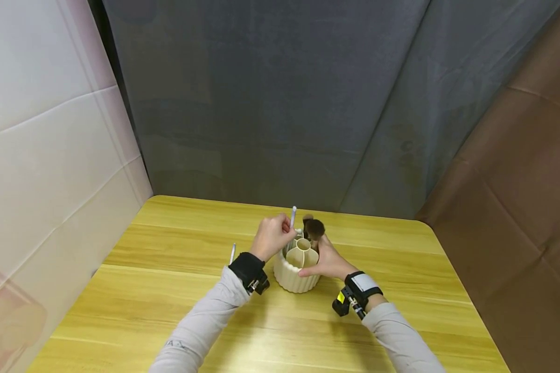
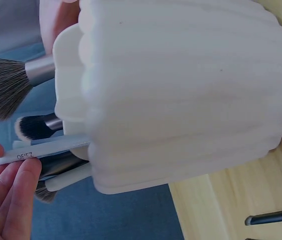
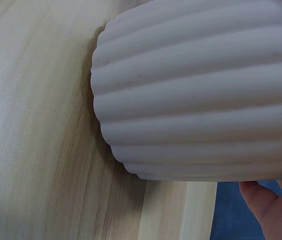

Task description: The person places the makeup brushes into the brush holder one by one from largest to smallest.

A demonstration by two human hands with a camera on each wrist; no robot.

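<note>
Two hands meet at a cream ribbed brush holder (image 1: 296,273) near the middle of the yellow wooden table (image 1: 168,311). Your left hand (image 1: 271,236), at about ten o'clock from the holder, pinches a slim white-handled brush (image 1: 293,217) between curled fingers (image 2: 11,195). Its long axis runs close to upright in the head view, with the free end at twelve o'clock above the knuckles; the lower end runs toward the holder's rim, and in the left wrist view it lies among the other brushes at the opening. Whether it already sits inside a compartment cannot be told.

Your right hand (image 1: 325,260), at three o'clock, rests against the holder's side, its fingers lying along the wall with the thumb near the rim. The right wrist view shows little beyond the ribbed wall and the heel of that hand.

Several brushes already stand in the holder, among them a large fluffy dark-bristled brush (image 1: 314,228) at one o'clock. A further thin brush (image 1: 233,253) lies flat on the table at nine o'clock, well apart from the holder and nearer your left hand.
</note>
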